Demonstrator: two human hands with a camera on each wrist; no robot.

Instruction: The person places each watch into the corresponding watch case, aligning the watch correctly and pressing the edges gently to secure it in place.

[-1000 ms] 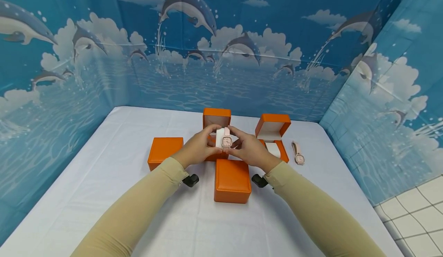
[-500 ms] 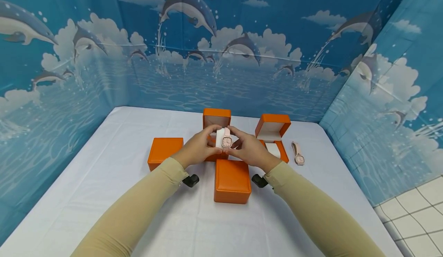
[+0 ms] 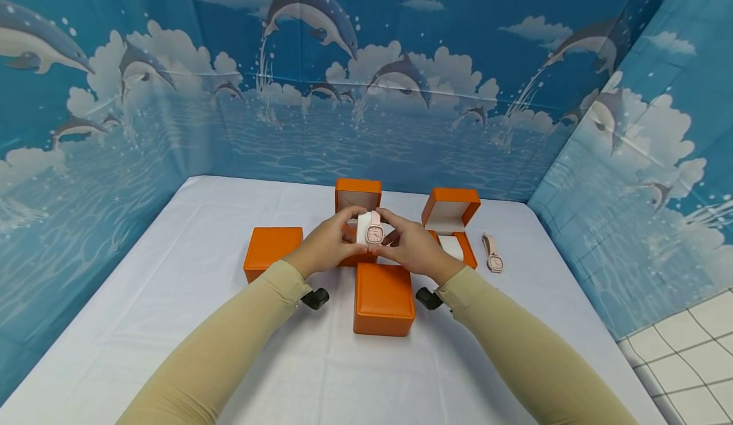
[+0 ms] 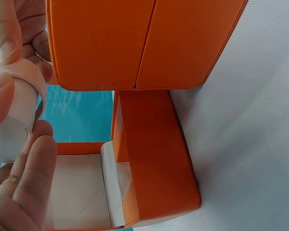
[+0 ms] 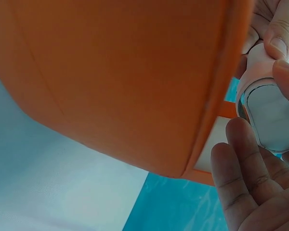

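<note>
Between my two hands, a white watch cushion (image 3: 361, 229) is held up with a pink-strapped wristwatch (image 3: 375, 234) looped round it, dial toward me. Thumb and fingers of my left hand (image 3: 324, 244) pinch the cushion's left side. My right hand (image 3: 420, 249) pinches the watch and cushion from the right, its thumb low by the dial. In the left wrist view, the strap (image 4: 31, 74) wraps the cushion. Directly behind the hands stands an open orange watch box (image 3: 358, 188), its lower part mostly covered by them.
A second open orange box (image 3: 471, 250) at right contains a white cushion (image 3: 451, 247). Another pink wristwatch (image 3: 495, 262) lies beside it. Closed orange boxes stand at left (image 3: 273, 248) and in front (image 3: 383, 298) on the white-covered table (image 3: 286, 374). A dolphin-print curtain (image 3: 366, 126) hangs behind.
</note>
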